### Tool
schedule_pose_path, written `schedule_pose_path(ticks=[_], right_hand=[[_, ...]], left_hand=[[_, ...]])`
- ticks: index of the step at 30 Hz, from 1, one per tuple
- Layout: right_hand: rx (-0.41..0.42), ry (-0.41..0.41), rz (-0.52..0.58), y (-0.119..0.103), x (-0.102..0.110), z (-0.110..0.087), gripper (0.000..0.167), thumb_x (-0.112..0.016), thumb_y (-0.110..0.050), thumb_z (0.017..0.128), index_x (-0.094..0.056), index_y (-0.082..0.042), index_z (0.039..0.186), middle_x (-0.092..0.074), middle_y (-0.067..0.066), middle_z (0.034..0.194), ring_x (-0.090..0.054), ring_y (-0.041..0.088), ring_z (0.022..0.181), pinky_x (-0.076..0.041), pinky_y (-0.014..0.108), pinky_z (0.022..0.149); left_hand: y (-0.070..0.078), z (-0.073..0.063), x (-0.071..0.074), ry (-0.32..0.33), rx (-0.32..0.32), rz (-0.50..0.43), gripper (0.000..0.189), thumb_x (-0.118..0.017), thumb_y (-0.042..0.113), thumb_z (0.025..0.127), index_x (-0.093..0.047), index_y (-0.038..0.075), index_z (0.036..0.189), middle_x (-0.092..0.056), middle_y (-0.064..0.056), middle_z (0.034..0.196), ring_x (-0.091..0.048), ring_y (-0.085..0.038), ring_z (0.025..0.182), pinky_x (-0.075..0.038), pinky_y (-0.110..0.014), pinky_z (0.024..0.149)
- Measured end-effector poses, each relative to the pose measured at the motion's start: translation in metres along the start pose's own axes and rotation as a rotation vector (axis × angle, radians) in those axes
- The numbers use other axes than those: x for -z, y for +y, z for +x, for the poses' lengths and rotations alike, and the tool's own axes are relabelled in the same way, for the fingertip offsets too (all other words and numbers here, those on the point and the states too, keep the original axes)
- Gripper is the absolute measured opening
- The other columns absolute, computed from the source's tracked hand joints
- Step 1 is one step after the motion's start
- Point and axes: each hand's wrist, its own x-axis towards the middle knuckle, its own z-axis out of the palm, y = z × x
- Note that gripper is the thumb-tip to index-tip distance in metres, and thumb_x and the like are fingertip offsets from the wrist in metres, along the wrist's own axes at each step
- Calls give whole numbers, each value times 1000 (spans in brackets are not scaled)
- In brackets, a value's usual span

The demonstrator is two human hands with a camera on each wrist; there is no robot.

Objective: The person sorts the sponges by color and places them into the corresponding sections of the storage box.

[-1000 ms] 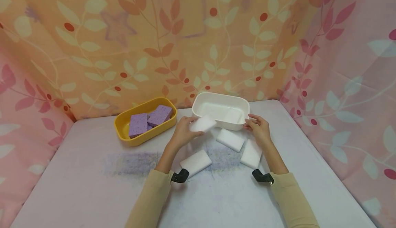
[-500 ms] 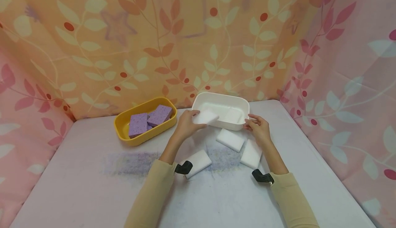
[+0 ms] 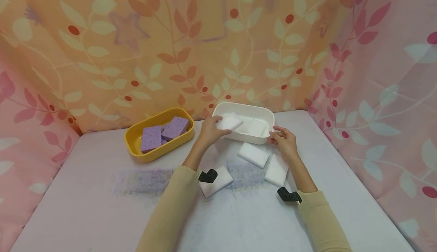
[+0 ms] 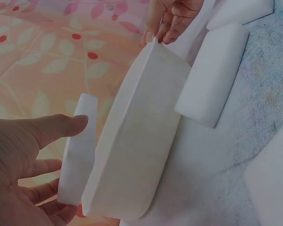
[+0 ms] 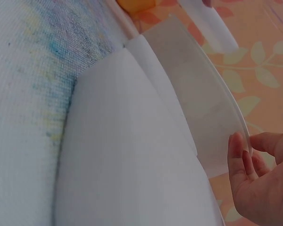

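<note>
My left hand [image 3: 209, 131] grips a white sponge [image 3: 230, 122] between thumb and fingers, above the left end of a white tub [image 3: 246, 137]. In the left wrist view that sponge [image 4: 79, 155] stands just over the tub's rim, thumb on one face. At the tub's right end, my right hand [image 3: 286, 142] pinches the rim; the right wrist view shows thumb and fingertips [image 5: 236, 143] on either side of it. Another white sponge [image 3: 255, 127] lies inside the tub. In front of it rest three more: one near the wall [image 3: 253, 155], one by the right forearm [image 3: 276, 170], one beneath the left wrist [image 3: 222, 181].
To the left stands a yellow tub [image 3: 170, 147] with several purple sponges [image 3: 151, 139] inside. Purplish smudges [image 3: 141, 181] mark the white tabletop [image 3: 85, 206]. Patterned curtains [image 3: 153, 54] hang behind and at both sides.
My left hand has carried the white sponge a little to the right and farther back, over the tub's left end. My right hand stays on the rim.
</note>
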Motion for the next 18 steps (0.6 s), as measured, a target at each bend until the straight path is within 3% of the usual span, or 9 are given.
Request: schedule_pose_path(ticks=[6,12,18], right_hand=[[12,-5,1,1,-1,0,50,-63,-1,104,-46,13,149,-67,-7,83,-69,3,67,-62,18,74],[0,7,2,1,-2,0,48,-63,-1,104,-47,12,148,-66,-8,82,-68,2,66,-62,18,74],[-4,3,9,-1,-1,-1,51,-64,-2,104,-46,12,149,-65,-8,81,-68,2,67,-61,17,73]], left_hand=[[4,11,-5,1,-4,7,69,-86,20,89,-56,-6,146,-54,-26,150,-50,-38,141,-41,-48,122],[9,23,-8,10,41,-8,69,-85,22,91,-54,-3,148,-52,-22,153,-49,-37,142,-42,-48,122],[12,32,-10,23,60,40,68,-85,23,91,-56,-3,146,-54,-21,150,-49,-35,140,-40,-46,123]])
